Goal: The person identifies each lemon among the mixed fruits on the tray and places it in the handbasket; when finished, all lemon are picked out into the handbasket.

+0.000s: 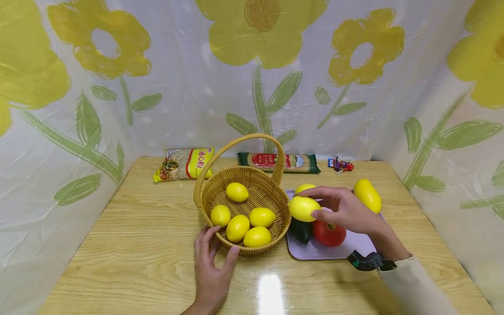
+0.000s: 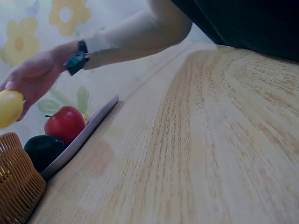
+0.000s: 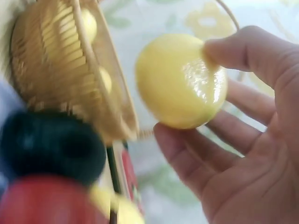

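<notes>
While the right hand (image 1: 344, 209) pinches a lemon (image 1: 304, 209) above the lilac tray (image 1: 354, 241), the left hand (image 1: 211, 273) rests, fingers spread, against the wicker basket (image 1: 257, 190); five more lemons (image 1: 238, 228) lie inside, and a tomato (image 1: 330, 235) sits on the tray.

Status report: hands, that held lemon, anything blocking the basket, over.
Right hand pinching lemon, raised beside basket. Left hand at basket's near rim. Five more lemons inside; nothing else seen blocking its opening.
</notes>
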The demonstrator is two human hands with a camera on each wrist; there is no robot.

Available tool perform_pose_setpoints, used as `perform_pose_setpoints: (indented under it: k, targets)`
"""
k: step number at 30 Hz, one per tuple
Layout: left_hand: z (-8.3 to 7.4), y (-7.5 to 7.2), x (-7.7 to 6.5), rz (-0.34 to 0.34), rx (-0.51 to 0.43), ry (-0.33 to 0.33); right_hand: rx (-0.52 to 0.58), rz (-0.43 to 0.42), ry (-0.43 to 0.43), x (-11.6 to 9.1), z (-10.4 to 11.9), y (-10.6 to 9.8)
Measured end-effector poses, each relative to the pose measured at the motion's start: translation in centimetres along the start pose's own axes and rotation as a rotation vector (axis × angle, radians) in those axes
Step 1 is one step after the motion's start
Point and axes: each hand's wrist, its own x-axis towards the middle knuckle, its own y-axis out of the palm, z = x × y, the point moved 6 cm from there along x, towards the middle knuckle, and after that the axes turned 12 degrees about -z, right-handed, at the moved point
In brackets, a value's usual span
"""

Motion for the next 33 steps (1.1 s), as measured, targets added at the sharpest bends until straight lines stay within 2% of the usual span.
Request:
perform_pose_setpoints:
  k: [5, 10, 16, 28, 33]
  targets:
    - [0.0, 0.0, 0.0, 0.003, 0.002, 0.001, -0.125, 0.188, -0.043, 2.7, 1.8, 3.7]
    - [0.0, 0.0, 0.0, 0.006, 0.013, 0.001, -0.246, 0.282, -0.061, 4.5, 2.6, 6.7]
    - [0.0, 0.0, 0.0, 0.01, 0.03, -0.01, -0.262, 0.313, -0.122, 5.3, 3.1, 9.2]
    - [-0.2, 0.1, 0.1, 0.003, 0.014, 0.001, -0.302, 0.328, -0.054, 4.7, 3.4, 10.4]
    - [-0.1, 0.0, 0.0, 0.001, 0.021, -0.007, -0.282, 0.303, -0.067, 4.6, 3.4, 11.2]
